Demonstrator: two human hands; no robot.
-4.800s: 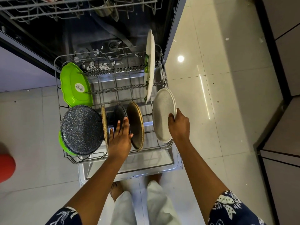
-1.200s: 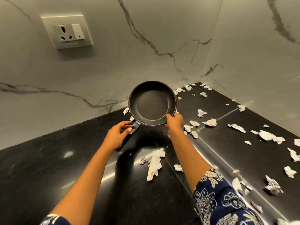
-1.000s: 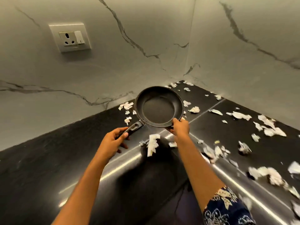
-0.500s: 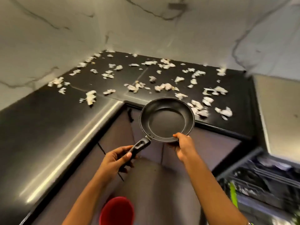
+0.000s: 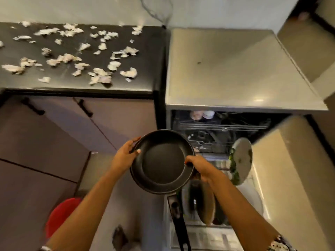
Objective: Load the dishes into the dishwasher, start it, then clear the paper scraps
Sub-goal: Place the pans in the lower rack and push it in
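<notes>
I hold a black frying pan [image 5: 161, 162] in the air with both hands, its handle pointing down toward me. My left hand [image 5: 126, 154] grips the pan's left rim, thumb inside. My right hand [image 5: 201, 165] grips the right rim. The open dishwasher [image 5: 223, 131] is right of the pan, its lower rack pulled out with a pale plate [image 5: 242, 160] and brown-rimmed plates [image 5: 204, 201] standing in it. Several torn paper scraps [image 5: 101, 73] lie scattered over the black countertop [image 5: 145, 69] at the upper left.
Brown cabinet doors [image 5: 63, 134] with black handles stand under the countertop. A red bin [image 5: 61, 214] sits on the floor at lower left. The dishwasher's grey top [image 5: 226, 69] is at upper right. A tall grey panel [image 5: 293, 178] borders the rack's right side.
I have turned from the countertop toward the dishwasher, carrying the pan. My left hand moved from the handle to the rim, and the handle now points down.
</notes>
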